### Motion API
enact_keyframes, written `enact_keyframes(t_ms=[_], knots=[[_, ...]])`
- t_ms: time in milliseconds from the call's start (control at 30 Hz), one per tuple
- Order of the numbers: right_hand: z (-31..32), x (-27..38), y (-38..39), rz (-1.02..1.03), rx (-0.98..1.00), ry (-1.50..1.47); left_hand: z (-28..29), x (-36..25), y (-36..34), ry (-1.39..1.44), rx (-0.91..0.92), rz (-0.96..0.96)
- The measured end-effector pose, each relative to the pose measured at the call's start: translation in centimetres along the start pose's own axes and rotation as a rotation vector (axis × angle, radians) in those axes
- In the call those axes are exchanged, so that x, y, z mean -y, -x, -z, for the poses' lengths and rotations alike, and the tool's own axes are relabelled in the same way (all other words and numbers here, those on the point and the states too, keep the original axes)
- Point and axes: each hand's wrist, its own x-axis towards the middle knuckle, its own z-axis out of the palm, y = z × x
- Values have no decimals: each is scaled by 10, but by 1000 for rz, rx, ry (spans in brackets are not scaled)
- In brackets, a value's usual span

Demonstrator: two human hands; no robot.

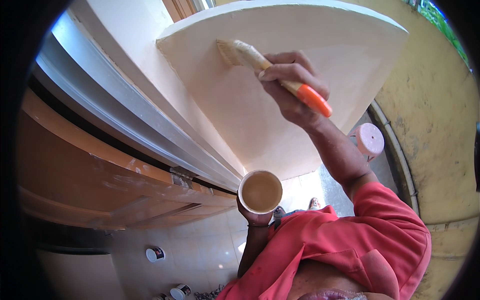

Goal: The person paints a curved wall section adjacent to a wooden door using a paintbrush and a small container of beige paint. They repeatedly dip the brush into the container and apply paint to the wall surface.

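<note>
My right hand (292, 82) is closed around the handle of a paintbrush (257, 59), which has a wooden handle with an orange end. The bristles press against a cream-coloured wall (240, 105) on its upper left part. Lower down, my left hand (255, 216) holds a round cup (260, 192) with a pale rim from below and the side. Beige-brown liquid shows inside it. Some fingers of the left hand are hidden by the cup.
Left of the wall are a white frame (135, 95) and a brown panelled door (100, 185). A pink stool (370, 140) stands at right, near a yellow wall (425, 110) with a pipe (400, 150). Small tubs (155, 254) lie on the tiled floor (200, 250).
</note>
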Motion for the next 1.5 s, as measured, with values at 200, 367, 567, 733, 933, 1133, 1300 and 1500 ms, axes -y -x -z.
enact_keyframes(t_ms=[200,367,567,733,933,1133,1300,1500], knots=[[37,-9,-32,314,-272,414,9,-6,3,28,7,-35],[-13,5,3,478,206,446,3,-4,-1,59,64,-4],[-12,10,-43,110,331,-26,-4,1,-3,51,104,-49],[-5,16,-73,583,176,341,-17,-1,5,110,101,-124],[-51,-5,11,713,511,501,5,-8,-1,120,116,-90],[-37,16,13,631,580,265,-6,-12,5,88,55,-151],[-39,14,-54,738,299,386,4,-14,2,119,145,-60],[-53,-5,-6,828,555,399,-14,-6,2,141,141,-74]])
